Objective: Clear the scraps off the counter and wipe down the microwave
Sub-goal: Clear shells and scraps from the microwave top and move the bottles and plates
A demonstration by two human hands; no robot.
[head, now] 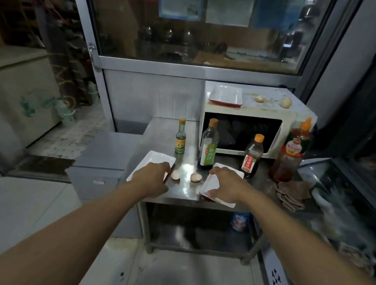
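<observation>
Two eggshell halves lie on the steel counter (159, 130), one (175, 175) by my left hand and one (195, 177) in the middle. My left hand (152, 179) rests over the near corner of a white square plate (154, 161), fingers spread beside the left shell. My right hand (224, 185) grips the edge of a second white plate (210, 183) at the counter's front. The white microwave (288, 125) stands at the back right; on its stained top sit two more shells (259, 99) (286, 102) and a red-rimmed plate (226, 96).
Several sauce bottles stand before the microwave: a small green one (180, 139), a tall dark one (209, 144), a short one (252, 155) and a red one (292, 154). A brown cloth (293, 194) lies at the right. A glass partition rises behind the counter.
</observation>
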